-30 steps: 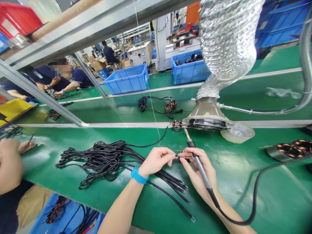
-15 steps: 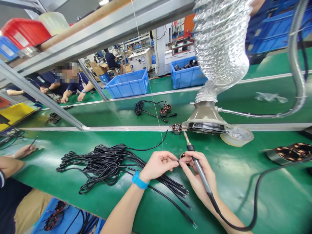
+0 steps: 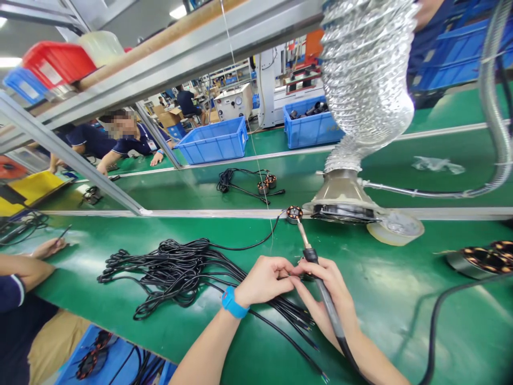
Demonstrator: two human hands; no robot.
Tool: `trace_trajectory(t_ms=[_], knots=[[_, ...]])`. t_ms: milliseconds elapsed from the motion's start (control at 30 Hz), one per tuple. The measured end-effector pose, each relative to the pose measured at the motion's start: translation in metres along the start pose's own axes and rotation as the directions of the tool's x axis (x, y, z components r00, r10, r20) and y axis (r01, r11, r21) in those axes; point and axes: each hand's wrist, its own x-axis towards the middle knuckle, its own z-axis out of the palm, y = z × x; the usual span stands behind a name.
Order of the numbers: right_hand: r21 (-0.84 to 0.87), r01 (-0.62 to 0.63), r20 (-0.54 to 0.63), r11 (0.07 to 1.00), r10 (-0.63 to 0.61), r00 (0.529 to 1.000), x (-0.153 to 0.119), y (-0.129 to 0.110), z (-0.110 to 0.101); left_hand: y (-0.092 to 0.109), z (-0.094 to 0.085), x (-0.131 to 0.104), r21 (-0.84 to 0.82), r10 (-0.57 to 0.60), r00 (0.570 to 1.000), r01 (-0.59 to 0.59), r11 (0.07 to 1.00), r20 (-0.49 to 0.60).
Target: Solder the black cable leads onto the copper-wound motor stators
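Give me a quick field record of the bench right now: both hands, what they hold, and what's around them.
left hand: fingertips pinched on a small part, met with right hand; blue wristband
right hand: grip closed on soldering iron, tip pointing away
small part: mostly hidden between fingers
cable bundle: black, left of hands on green bench
stator: beyond iron tip, wired
fume hood: behind hands, foil duct above
tape roll: right of hood

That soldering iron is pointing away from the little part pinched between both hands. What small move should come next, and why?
Probably tilt the soldering iron tip back down toward the small part. The right hand holds the iron with its tip aimed away, while the left hand pinches the part steady.
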Motion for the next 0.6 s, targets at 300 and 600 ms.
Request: trace_trajectory(t_ms=[300,600], knots=[[-0.034,-0.028,-0.031,0.999,0.027,0.999,0.001,0.005,-0.001,0.005,-0.002,-0.001,-0.070,-0.056,0.998,0.058,0.996,0.024],[-0.058,-0.058,-0.042,0.997,0.055,0.998,0.002,0.008,-0.003,0.011,-0.005,0.002,0.033,0.006,1.000,-0.005,0.999,-0.013]])
